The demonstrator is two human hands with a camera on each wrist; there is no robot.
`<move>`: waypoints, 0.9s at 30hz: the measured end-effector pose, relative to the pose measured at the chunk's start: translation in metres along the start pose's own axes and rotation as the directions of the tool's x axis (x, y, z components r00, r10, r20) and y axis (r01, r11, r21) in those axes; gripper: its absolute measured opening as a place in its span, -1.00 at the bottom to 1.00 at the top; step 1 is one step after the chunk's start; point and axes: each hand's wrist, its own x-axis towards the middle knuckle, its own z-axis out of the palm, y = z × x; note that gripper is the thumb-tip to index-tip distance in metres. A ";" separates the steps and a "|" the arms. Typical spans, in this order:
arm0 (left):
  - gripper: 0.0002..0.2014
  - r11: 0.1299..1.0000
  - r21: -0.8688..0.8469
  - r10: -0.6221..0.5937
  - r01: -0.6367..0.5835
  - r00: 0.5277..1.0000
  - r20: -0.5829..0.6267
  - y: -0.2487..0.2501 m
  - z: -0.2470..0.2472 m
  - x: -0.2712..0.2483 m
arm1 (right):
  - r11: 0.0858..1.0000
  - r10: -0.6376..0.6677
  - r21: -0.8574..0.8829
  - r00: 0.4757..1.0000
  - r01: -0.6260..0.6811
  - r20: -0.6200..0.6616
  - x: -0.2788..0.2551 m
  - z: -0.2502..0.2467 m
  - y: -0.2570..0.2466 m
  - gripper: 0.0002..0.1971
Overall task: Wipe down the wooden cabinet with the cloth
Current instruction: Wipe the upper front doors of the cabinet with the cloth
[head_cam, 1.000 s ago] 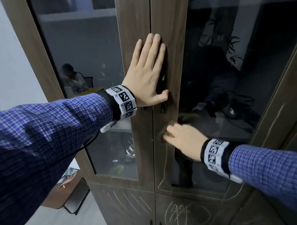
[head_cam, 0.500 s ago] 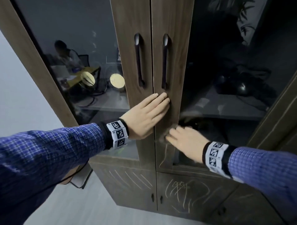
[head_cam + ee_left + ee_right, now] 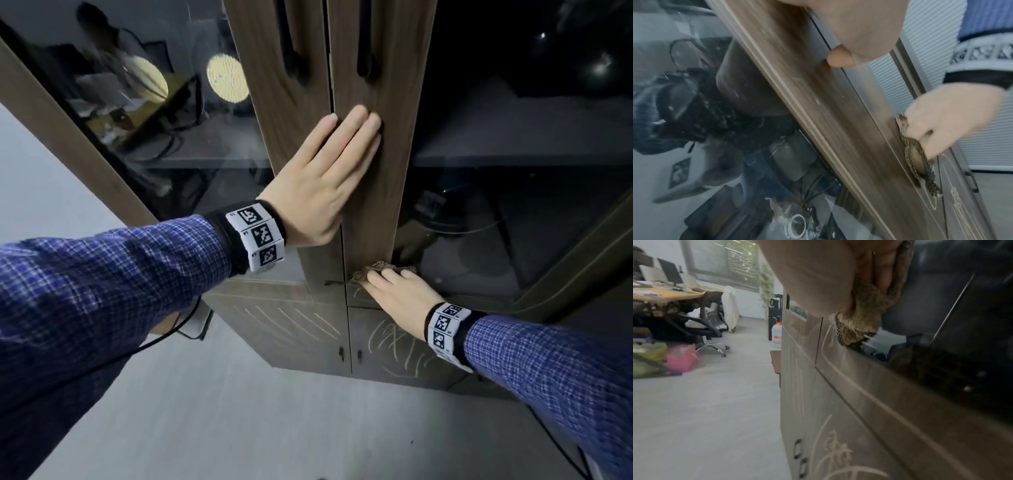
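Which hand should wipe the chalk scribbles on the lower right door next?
Right. The right hand already holds the cloth at the glass door's bottom rail, just above the scribbles. The left hand lies flat higher up, holding nothing.

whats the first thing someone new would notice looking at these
Two hands on a wooden cabinet: the left hand lies flat across the seam between the upper doors, below the handles. Lower down, the right hand presses a cloth onto the right door's bottom corner, just above pale scribbles on the lower doors.
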 end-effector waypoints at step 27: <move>-0.23 0.993 -0.098 0.077 -0.069 0.994 0.076 0.051 0.042 -0.029 | 0.988 -0.067 -0.125 0.988 0.085 0.142 0.007 0.101 -0.012 -0.67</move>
